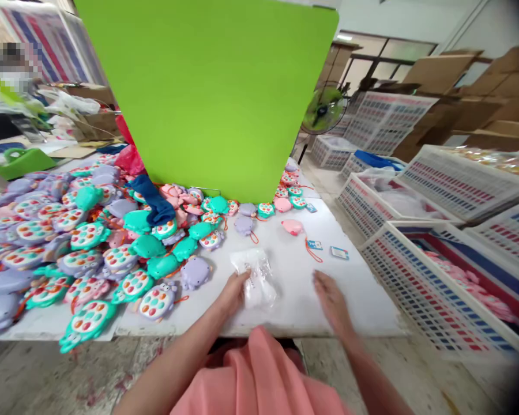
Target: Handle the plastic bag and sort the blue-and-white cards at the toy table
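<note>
Pink shirt [259,380] at the table [363,314] edge, plastic bag [259,282] just beyond.
Toys [86,236] heap up on the left, seemingly for easy reach; the bag lies between both hands, presumably so either can get at it. The left hand [235,293] pinches its left edge, likely steadying it; the right hand [331,298], blurred, hangs loosely open, apart from it, holding nothing visible.

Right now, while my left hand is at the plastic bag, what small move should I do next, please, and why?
Probably bring the right hand to the free side of the plastic bag to steady it: the left hand has it only by the left edge, while the right appears empty, apart from it.
</note>
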Motion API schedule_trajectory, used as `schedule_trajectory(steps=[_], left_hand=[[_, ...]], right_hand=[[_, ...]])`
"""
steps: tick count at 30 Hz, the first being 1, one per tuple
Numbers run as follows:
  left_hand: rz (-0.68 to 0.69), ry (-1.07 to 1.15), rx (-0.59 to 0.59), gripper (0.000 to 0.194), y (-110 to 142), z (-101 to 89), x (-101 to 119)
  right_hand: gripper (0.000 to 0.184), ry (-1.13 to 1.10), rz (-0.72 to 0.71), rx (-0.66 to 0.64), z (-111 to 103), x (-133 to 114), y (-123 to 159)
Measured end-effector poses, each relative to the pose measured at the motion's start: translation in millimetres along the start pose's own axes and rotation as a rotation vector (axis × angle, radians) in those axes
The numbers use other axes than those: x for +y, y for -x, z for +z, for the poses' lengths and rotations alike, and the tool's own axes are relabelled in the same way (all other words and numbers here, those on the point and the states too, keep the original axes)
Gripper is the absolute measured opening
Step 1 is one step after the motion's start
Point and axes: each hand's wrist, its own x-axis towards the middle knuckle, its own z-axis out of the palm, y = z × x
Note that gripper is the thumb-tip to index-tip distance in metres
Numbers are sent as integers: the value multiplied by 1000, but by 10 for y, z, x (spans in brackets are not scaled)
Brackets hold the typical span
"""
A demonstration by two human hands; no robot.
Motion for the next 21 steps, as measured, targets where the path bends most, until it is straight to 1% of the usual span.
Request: schedule_trajectory(steps=[1,2,3,4,6,8,10,13,16,18,21], left_hand=[[6,20,-3,43,56,-12,-25],[16,36,-13,41,114,-22,-49],[28,48,-24,40,173,-29,-70],[40,59,-33,39,231,-36,-84],[54,79,-48,39,335,-54,-92],[63,100,-45,40,409,-81,-84],[82,115,-37,42,443,-107,-81],[130,127,-32,44,424,-129,-99],[144,88,-21,46,371,-136,-110],[91,8,-16,51,352,-140,-91],[-20,-130,-31,69,364,-146,-38]], right_hand=[[51,-137,16,-125,219,-198,134],[53,-272,14,-278,413,-377,257],[56,-383,6,-367,574,-530,362],[56,-439,5,-423,696,-653,447],[50,-527,46,-452,831,-800,553],[43,-591,94,-461,858,-839,590],[40,-634,109,-469,835,-815,590],[41,-654,119,-446,789,-747,580],[43,-696,177,-428,753,-693,576],[43,-718,235,-388,732,-666,557],[45,-731,351,-318,717,-636,484]])
